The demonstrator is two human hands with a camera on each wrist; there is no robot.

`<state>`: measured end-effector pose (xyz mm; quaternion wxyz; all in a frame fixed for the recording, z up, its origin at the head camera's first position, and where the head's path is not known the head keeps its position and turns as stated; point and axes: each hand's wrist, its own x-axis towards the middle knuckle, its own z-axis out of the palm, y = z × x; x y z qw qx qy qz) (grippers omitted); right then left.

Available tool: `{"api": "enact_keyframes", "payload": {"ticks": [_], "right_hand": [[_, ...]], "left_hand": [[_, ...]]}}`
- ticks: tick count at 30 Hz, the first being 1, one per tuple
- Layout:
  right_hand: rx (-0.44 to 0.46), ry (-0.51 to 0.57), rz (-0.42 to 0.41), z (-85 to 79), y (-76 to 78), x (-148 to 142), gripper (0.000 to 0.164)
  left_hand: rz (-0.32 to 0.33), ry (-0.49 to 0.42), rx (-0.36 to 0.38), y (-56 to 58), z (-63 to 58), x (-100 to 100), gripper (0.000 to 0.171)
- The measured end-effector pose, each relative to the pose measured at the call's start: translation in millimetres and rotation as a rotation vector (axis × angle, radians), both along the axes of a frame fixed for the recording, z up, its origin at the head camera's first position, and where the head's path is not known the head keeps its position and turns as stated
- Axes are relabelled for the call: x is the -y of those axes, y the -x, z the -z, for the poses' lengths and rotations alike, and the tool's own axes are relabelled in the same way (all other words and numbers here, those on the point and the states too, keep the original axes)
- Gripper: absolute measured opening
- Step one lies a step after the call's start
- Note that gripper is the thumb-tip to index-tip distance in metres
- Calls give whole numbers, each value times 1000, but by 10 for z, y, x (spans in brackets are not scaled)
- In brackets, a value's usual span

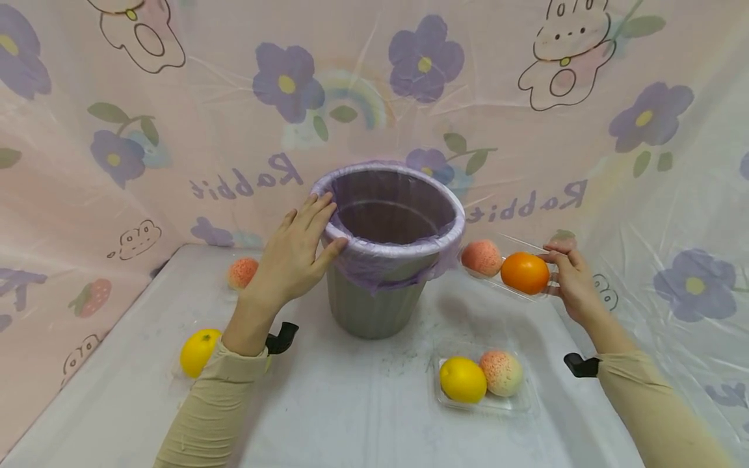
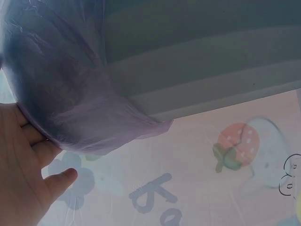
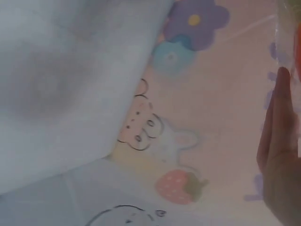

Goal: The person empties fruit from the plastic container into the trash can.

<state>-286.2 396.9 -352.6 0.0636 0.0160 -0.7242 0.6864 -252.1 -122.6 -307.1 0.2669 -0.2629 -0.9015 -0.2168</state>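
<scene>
A grey trash bin [image 1: 374,305] lined with a purple bag [image 1: 389,266] stands mid-table. My left hand [image 1: 295,250] rests on the left side of its rim, fingers extended and thumb apart; the left wrist view shows that hand [image 2: 23,165] against the bagged rim. To the right of the bin, my right hand [image 1: 570,279] grips the end of a clear plastic tray [image 1: 529,296], held above the table. In that tray sit a peach [image 1: 482,258] and an orange [image 1: 525,273]. Only the edge of the right hand [image 3: 282,155] appears in the right wrist view.
On the near right lies another clear tray [image 1: 509,408] with a yellow fruit [image 1: 463,379] and a peach [image 1: 500,373]. Beyond the left forearm are a peach [image 1: 242,272] and a yellow fruit [image 1: 199,353], partly hidden. A printed curtain [image 1: 351,39] surrounds the white table [image 1: 328,403].
</scene>
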Motion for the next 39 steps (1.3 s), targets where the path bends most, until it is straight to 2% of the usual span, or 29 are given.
{"api": "enact_keyframes", "payload": {"ticks": [3,9,17,21,28,33,39], "right_hand": [[-1,59,43,-185,-30,35,12],[2,98,161,-562,-70,125,10],[-72,226,258,-1032,-32,246,10],[-103,266,257,-1243,0,339,10],[-118,259,179,-1558,99,668,12],[-124,205,135,-1685,144,977,13],[-158,113,120,-1743,205,1353,12]], "left_hand": [[2,-1,1,0,7,0,74],[3,-4,-3,7,10,0,76],[-7,6,2,16,1,-2,76],[-7,6,5,12,5,0,75],[-15,9,13,15,9,3,73],[-22,18,19,10,7,-1,72],[-22,19,23,9,-1,-1,72]]}}
